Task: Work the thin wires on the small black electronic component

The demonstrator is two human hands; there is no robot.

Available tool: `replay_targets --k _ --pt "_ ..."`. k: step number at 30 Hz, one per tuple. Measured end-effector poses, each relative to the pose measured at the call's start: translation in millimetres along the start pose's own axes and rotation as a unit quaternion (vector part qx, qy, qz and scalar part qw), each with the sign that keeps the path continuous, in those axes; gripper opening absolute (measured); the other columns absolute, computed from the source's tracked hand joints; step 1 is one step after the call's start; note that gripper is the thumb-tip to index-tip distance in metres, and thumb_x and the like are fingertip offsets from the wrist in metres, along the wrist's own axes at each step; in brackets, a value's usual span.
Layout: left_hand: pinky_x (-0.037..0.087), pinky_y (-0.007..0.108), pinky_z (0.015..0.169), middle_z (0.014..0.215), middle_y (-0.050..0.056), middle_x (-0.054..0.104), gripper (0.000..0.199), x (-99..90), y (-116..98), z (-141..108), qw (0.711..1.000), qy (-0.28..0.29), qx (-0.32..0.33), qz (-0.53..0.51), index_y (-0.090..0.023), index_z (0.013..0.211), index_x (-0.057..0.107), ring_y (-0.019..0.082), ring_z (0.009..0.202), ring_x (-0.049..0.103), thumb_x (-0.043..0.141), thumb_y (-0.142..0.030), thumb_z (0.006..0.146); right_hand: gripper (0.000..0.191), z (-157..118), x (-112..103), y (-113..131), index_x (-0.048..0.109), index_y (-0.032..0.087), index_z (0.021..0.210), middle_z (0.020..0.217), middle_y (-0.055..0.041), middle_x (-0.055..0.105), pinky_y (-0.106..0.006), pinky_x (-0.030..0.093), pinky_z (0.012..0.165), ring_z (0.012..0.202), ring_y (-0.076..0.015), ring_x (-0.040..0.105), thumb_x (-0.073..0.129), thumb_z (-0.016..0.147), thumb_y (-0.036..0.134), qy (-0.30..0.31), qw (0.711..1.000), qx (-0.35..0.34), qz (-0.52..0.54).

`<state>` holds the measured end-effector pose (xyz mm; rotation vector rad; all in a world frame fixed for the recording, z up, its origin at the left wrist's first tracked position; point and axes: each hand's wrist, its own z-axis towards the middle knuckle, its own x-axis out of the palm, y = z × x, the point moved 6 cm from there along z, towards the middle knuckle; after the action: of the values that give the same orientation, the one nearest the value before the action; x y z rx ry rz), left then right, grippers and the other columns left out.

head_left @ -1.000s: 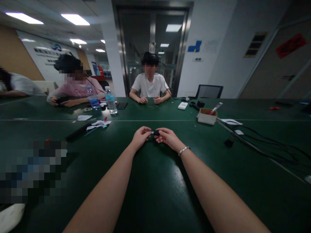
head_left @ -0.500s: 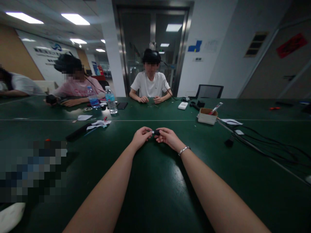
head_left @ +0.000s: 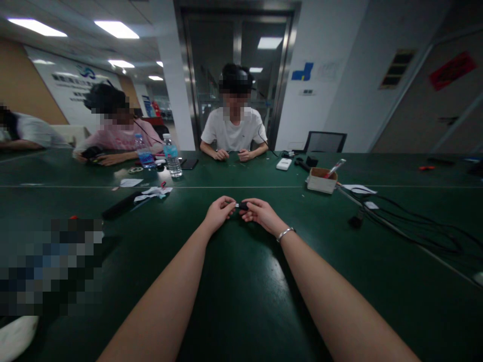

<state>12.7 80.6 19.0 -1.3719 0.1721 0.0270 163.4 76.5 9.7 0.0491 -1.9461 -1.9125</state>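
Over the green table (head_left: 241,281), both hands meet around a small black piece with a silver metal end (head_left: 242,206), much like a USB stick in shape. My left hand (head_left: 220,211) pinches its silver end between thumb and fingers. The black end sits in the closed fingers of my right hand (head_left: 263,213), which has a silver bracelet (head_left: 286,234) on its wrist. Fingertips cover parts of the piece at both ends, so its exact kind cannot be made out.
Water bottles (head_left: 172,158) stand back left, near crumpled paper (head_left: 154,192). A small open box (head_left: 322,181) with a pen-like item stands right, beside black cables (head_left: 415,221). Across the table sits a person in a white shirt (head_left: 234,128); another in pink (head_left: 121,136) is farther left.
My hands and the piece between them stay practically in place. The person opposite has leaned the head forward and down a little.
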Motion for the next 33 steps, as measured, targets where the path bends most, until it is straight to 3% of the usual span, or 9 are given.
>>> replay_targets --k 11,18,27,33 --pt "0.042 0.019 0.05 0.078 0.003 0.061 0.022 -2.9 0.3 0.7 1.0 -0.017 0.006 0.026 -0.015 0.087 0.062 0.011 0.066 0.056 0.063 -0.03 0.071 0.016 0.3 -0.2 -0.1 0.055 0.013 0.104 0.069 -0.0075 0.069 -0.022 0.054 0.056 0.057 -0.0121 0.066 0.053 0.088 0.015 0.001 1.0 -0.001 -0.002" --pt "0.042 0.019 0.049 0.065 0.0 0.058 0.025 -0.7 0.3 0.6 1.0 0.002 0.01 0.005 -0.016 0.088 0.06 0.009 0.057 0.053 0.06 -0.037 0.075 0.015 1.3 -1.0 -1.2 0.055 0.013 0.103 0.068 -0.0072 0.069 -0.023 0.054 0.055 0.057 -0.0126 0.066 0.051 0.089 0.014 -0.003 1.0 -0.001 0.0" --pt "0.04 0.019 0.049 0.065 0.001 0.061 0.021 0.2 0.7 0.7 1.0 0.001 -0.013 -0.005 -0.014 0.087 0.062 0.009 0.055 0.053 0.064 -0.027 0.071 0.014 -1.4 0.9 1.7 0.054 0.012 0.103 0.067 -0.0067 0.068 -0.022 0.054 0.055 0.056 -0.0118 0.066 0.05 0.09 0.014 -0.005 1.0 0.005 -0.001" --pt "0.043 0.021 0.052 0.077 0.005 0.066 0.025 -1.1 0.3 0.2 1.0 -0.004 -0.002 0.001 -0.014 0.087 0.064 0.012 0.066 0.059 0.066 -0.032 0.07 0.014 -2.0 0.9 2.1 0.054 0.012 0.103 0.068 -0.0065 0.068 -0.021 0.053 0.055 0.057 -0.0117 0.066 0.05 0.089 0.013 -0.004 1.0 0.002 -0.001"
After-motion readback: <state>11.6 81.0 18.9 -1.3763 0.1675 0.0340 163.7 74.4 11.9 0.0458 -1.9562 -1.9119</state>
